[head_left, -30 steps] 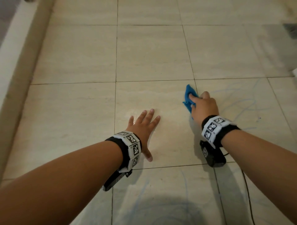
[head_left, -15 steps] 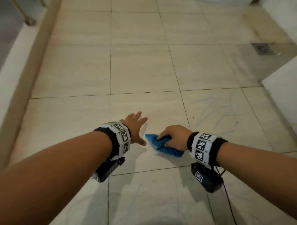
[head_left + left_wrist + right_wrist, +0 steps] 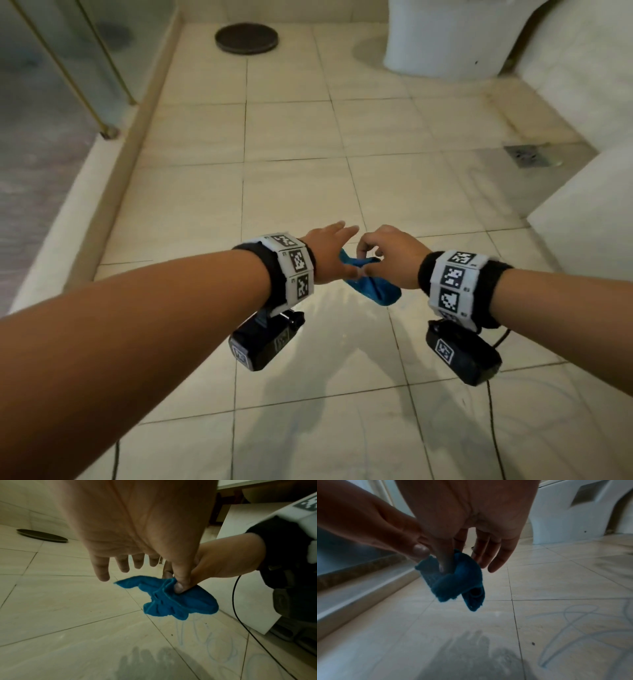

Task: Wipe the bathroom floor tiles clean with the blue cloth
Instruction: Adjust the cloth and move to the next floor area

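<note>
One blue cloth (image 3: 371, 287) (two hands)

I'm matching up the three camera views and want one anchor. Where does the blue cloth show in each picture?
Head: blue cloth at centre, hanging between the two hands, above the floor.
Left wrist: right of centre, pinched by the left hand.
Right wrist: centre-left, held by the right hand.
Shared landmark: pale blue scribbles on the tiles; dark round disc in head and left wrist.
</note>
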Available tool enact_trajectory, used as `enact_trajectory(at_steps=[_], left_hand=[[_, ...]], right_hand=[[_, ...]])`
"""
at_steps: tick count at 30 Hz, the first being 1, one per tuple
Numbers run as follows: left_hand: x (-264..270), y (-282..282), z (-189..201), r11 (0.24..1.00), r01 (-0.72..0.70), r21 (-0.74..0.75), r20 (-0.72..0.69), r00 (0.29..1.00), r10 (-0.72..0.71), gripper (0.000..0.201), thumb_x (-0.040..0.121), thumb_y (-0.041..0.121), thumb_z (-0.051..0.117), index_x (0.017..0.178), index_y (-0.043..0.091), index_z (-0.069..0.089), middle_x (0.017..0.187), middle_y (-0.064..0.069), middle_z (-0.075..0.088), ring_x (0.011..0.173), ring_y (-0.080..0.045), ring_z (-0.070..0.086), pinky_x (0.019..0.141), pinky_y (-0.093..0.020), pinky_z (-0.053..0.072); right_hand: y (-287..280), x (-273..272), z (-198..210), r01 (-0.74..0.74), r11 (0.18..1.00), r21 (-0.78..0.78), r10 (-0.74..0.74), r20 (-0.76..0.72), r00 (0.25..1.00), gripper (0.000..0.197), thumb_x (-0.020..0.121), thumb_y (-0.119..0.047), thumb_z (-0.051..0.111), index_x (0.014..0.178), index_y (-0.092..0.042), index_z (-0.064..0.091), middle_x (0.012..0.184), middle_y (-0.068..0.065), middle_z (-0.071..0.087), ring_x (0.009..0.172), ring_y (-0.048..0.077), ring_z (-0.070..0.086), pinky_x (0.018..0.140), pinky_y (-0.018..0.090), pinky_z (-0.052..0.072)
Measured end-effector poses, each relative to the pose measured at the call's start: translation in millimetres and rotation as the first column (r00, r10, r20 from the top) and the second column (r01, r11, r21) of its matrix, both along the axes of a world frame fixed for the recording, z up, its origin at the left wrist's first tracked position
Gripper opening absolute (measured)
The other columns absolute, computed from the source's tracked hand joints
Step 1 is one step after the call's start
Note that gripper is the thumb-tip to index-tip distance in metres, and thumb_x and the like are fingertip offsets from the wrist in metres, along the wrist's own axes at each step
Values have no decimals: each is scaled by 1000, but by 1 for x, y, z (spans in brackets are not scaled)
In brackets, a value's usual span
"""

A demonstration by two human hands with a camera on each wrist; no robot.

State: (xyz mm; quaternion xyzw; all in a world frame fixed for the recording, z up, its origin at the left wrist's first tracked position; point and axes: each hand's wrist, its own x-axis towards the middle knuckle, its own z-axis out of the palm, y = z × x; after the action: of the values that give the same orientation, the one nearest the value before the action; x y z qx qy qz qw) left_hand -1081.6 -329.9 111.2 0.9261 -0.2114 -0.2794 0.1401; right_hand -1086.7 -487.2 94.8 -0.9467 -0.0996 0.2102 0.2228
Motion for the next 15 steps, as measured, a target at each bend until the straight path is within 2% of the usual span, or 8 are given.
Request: enact_trajectory(at_steps=[2, 3, 4, 5, 7, 10, 13, 15], left_hand=[[5, -9, 8, 1000, -8, -13, -15, 1000, 8, 63, 93, 41, 58, 146, 15, 36, 152, -11, 33, 137, -28, 37, 106, -34, 32], [7, -13, 9, 1000, -14, -20, -15, 1000, 14, 51, 93, 38, 59, 134, 11, 48, 137, -12, 49, 123, -28, 49, 95, -34, 40], [9, -16, 8, 999, -26, -23, -6, 1000, 26, 43, 93, 37, 60, 124, 8, 53, 120, -10, 58, 108, -27, 56, 83, -32, 41], [10, -18, 6, 999, -43, -22, 9, 999, 43, 38, 93, 35, 60, 118, 7, 54, 107, -7, 59, 97, -25, 56, 76, -30, 39], [12, -16, -2, 995, -93, -31, 48, 994, 95, 32, 94, 33, 58, 114, 8, 54, 96, -3, 55, 89, -22, 52, 72, -27, 35], [13, -8, -16, 987, -145, -71, 79, 985, 151, 21, 94, 29, 57, 106, 12, 54, 95, -1, 55, 91, -22, 53, 73, -27, 35], [10, -4, -26, 976, -184, -118, 64, 979, 192, 17, 95, 28, 56, 102, 12, 52, 97, -5, 57, 87, -20, 51, 72, -27, 36], [7, -5, -30, 970, -202, -133, 45, 977, 210, 18, 97, 29, 53, 101, 12, 48, 97, -6, 55, 85, -21, 49, 70, -27, 34]], right_hand=[[-5, 5, 7, 76, 987, 138, -78, 7, 997, 15, 81, -19, 70, 83, -25, 56, 98, -2, 56, 88, 17, 55, 78, 29, 46], [-7, 9, 9, 99, 974, 204, -101, 2, 995, 14, 82, -16, 68, 83, -23, 56, 96, -1, 60, 87, 18, 57, 78, 30, 49], [-10, 12, 11, 109, 962, 252, -111, -7, 994, 13, 83, -12, 66, 85, -21, 57, 95, 1, 63, 85, 18, 58, 77, 30, 50], [-12, 15, 11, 113, 949, 293, -112, -19, 994, 14, 84, -7, 64, 87, -19, 58, 94, 3, 64, 84, 18, 59, 76, 29, 50], [-17, 20, 5, 121, 927, 355, -120, -26, 992, 21, 85, 0, 60, 91, -20, 60, 96, 2, 65, 84, 19, 61, 77, 30, 53], [-26, 26, -7, 137, 924, 356, -140, -18, 990, 23, 84, -3, 63, 96, -23, 63, 96, -2, 65, 85, 16, 63, 78, 29, 53], [-37, 28, -10, 78, 975, 209, -87, 32, 996, 12, 85, -15, 67, 93, -23, 66, 86, -8, 64, 76, 8, 59, 68, 20, 46], [-40, 27, -8, 52, 986, 159, -64, 69, 996, 6, 87, -18, 64, 88, -23, 64, 83, -9, 61, 71, 5, 55, 62, 17, 42]])
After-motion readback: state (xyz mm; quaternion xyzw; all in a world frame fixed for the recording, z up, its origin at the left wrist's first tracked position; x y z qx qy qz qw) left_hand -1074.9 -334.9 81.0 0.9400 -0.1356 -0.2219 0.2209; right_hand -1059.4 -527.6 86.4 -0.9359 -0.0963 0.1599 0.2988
